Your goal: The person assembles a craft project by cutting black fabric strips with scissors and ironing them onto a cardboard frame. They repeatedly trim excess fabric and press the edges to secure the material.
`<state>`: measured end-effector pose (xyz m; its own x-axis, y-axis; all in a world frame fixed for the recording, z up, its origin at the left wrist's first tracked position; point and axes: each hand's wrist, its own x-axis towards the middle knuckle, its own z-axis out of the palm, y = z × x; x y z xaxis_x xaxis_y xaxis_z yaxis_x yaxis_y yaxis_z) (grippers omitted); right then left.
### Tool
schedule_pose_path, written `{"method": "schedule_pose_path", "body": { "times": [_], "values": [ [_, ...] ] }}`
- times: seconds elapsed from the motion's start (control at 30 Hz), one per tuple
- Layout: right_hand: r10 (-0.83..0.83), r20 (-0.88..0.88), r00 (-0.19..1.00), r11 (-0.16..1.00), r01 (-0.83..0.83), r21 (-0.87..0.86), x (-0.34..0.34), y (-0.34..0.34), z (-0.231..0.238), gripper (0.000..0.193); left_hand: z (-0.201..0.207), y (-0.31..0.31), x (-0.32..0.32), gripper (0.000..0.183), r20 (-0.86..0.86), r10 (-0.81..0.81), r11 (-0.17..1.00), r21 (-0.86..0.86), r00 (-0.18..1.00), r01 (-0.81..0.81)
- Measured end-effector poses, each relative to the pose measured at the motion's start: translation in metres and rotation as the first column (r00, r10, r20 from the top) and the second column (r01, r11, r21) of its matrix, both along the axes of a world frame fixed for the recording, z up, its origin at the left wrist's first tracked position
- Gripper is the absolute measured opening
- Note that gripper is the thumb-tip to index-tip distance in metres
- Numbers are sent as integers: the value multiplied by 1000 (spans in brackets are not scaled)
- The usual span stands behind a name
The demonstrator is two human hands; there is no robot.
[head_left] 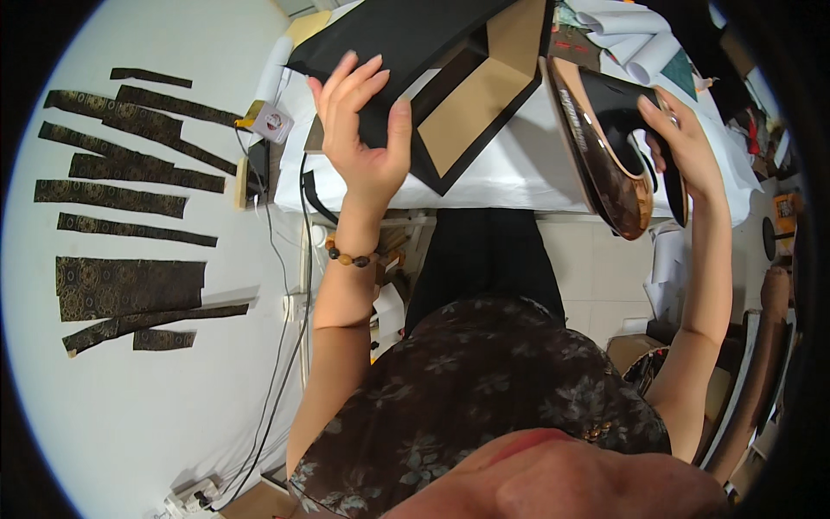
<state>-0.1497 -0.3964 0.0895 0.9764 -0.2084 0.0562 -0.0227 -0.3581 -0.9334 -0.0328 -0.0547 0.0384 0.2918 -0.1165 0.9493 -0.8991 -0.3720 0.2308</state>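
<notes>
My right hand (690, 143) grips the handle of a clothes iron (621, 203), glossy brown and black with a copper-toned band. The iron is tipped up on its side off the table's right part, its nose pointing toward me. My left hand (365, 130) is raised with fingers spread and holds nothing. Behind and beneath it lies a large black sheet (389, 39), partly hidden by the hand. Joined to it or lying against it is a black-edged piece with tan panels (477, 111), one panel standing up at an angle. It lies between my two hands.
A white cover (519, 186) drapes the table. Rolled white paper (653, 56) lies at the back right. Dark patterned fabric strips (130, 290) hang on the white surface at left. Cables (281, 285) run down beside the table's left edge, near a small yellow-and-white object (266, 121).
</notes>
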Motion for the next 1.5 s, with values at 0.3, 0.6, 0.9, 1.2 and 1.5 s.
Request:
{"method": "schedule_pose_path", "body": {
  "times": [0.3, 0.6, 0.9, 1.2, 1.5],
  "values": [
    [-156, 234, 960, 973, 190, -131, -49, -37, 41, 29, 4, 2, 3, 15, -81, -164, 983, -91, 983, 157],
    [-196, 440, 876, 825, 390, -409, -8, -53, 110, 41, 1, -5, -1, 15, -81, -155, 984, -105, 985, 146],
    [150, 727, 670, 874, 254, -415, 126, 23, 208, 29, -7, -6, 3, 35, -19, -50, 996, -77, 999, 49],
    [723, 226, 653, 368, -87, -926, 359, 163, 227, 40, -75, -22, 4, 98, -43, 4, 995, -99, 999, -8],
    [801, -196, 565, 30, -365, -931, 516, 243, 53, 45, -152, -19, -9, 58, -143, -93, 990, -122, 985, 75]
  ]
}}
